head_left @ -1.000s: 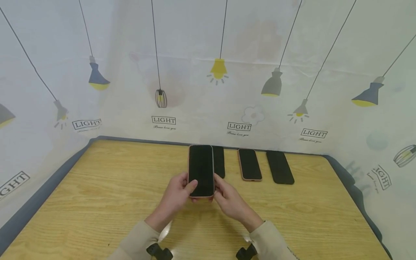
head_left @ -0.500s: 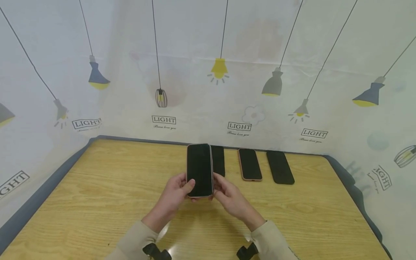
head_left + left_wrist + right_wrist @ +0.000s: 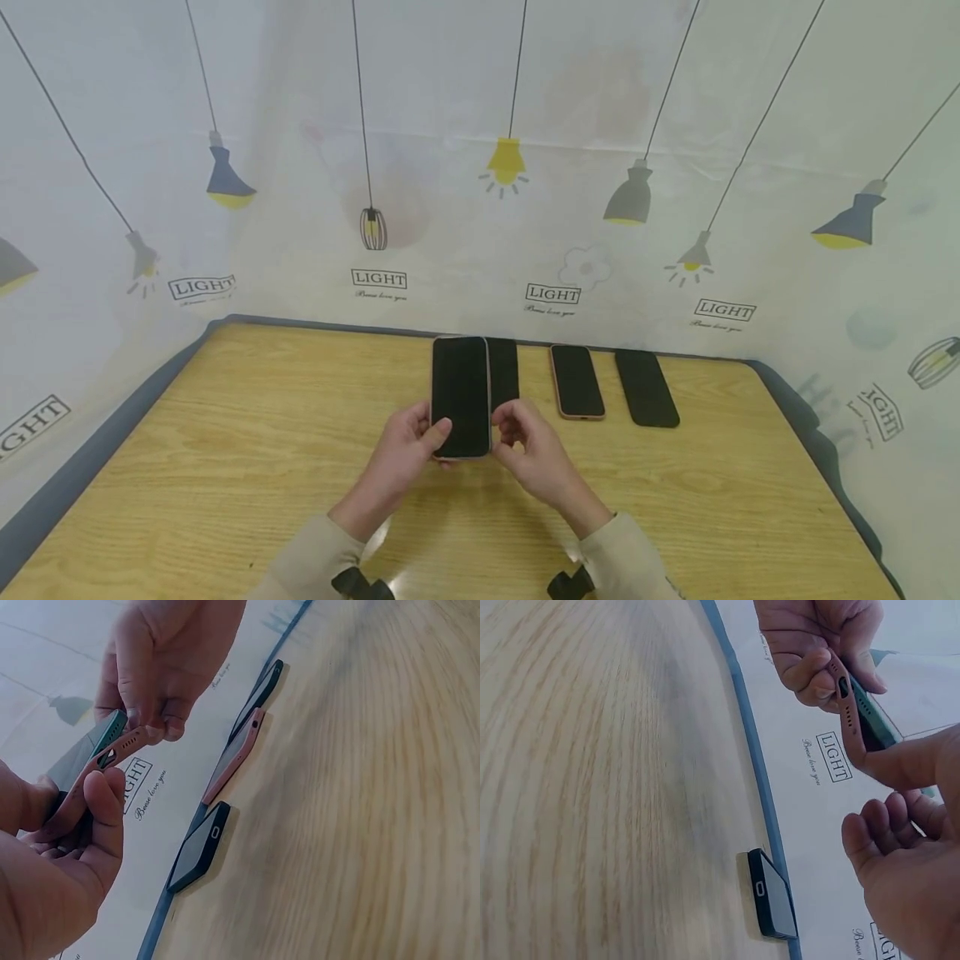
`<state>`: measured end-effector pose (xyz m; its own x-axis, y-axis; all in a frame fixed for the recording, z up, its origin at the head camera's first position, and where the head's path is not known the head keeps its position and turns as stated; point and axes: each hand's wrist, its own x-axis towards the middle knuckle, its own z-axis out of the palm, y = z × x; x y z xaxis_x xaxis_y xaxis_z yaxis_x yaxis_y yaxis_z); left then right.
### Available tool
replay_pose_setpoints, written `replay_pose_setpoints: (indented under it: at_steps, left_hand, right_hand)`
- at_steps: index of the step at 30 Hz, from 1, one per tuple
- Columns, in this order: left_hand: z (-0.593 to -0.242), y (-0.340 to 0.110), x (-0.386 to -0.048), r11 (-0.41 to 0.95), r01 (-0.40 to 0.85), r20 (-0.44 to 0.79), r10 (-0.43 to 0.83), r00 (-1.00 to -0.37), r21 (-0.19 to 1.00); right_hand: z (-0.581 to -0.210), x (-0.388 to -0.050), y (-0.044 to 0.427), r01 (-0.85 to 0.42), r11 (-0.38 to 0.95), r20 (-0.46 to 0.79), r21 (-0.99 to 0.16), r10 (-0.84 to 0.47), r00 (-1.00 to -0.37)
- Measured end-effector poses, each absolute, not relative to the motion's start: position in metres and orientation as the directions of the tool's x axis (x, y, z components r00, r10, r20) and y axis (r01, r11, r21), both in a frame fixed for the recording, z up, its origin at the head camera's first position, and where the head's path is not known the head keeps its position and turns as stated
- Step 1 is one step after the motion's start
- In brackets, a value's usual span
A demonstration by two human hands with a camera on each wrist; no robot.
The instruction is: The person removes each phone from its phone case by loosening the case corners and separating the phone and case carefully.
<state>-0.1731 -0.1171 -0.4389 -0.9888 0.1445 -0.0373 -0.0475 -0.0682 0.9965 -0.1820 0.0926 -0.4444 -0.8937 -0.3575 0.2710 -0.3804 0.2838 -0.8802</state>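
Observation:
A smartphone (image 3: 460,392) with a dark screen is held upright over the table. My left hand (image 3: 401,450) grips its lower left part, thumb on the front. In the right wrist view, a pink phone case (image 3: 848,712) stands partly away from the green edge (image 3: 875,720) of the phone along the bottom, leaving a gap. At the lower right corner my right hand (image 3: 540,462) pinches the case, its thumb on the rim and its other fingers curled. The left wrist view shows the case (image 3: 129,742) bowed outward between both hands. The phone's back is hidden.
Behind the held phone lies a black phone (image 3: 506,371), partly covered. A pink-edged phone (image 3: 577,382) and another black phone (image 3: 647,387) lie to its right on the wooden table (image 3: 225,450). A printed curtain (image 3: 450,100) hangs around the back and sides.
My right fingers have come off the phone's right edge and curled, while the thumb stays at the lower corner. The phone has shifted slightly left in the left hand's grip.

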Motion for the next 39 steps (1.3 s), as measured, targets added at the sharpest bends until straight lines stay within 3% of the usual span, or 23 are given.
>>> replay_pose_setpoints:
  at_steps: [7,13,20,28,39]
  left_hand:
    - [-0.443,-0.115,-0.173,-0.016,0.0,0.001,0.102,-0.995,1.0]
    - [-0.442,-0.111,-0.17,0.049,0.029,0.027,0.049,-0.998,0.998]
    - [-0.441,-0.109,-0.168,0.121,0.043,0.036,0.063,-0.997,0.992]
    - [-0.443,-0.107,-0.167,0.154,0.049,0.039,0.072,-0.997,0.987]
    - [-0.445,-0.105,-0.167,0.194,0.041,0.038,0.021,-0.999,0.98]
  right_hand:
    - [-0.44,-0.181,0.09,-0.426,0.413,0.292,-0.805,-0.35,-0.89]
    - [-0.438,-0.182,0.094,-0.326,0.385,0.176,-0.863,-0.376,-0.91]
    - [-0.435,-0.182,0.086,-0.158,0.383,0.06,-0.91,-0.257,-0.965]
    - [-0.433,-0.18,0.081,-0.118,0.379,0.042,-0.918,-0.204,-0.978]
    - [-0.429,-0.181,0.086,-0.089,0.334,-0.013,-0.938,-0.291,-0.957]
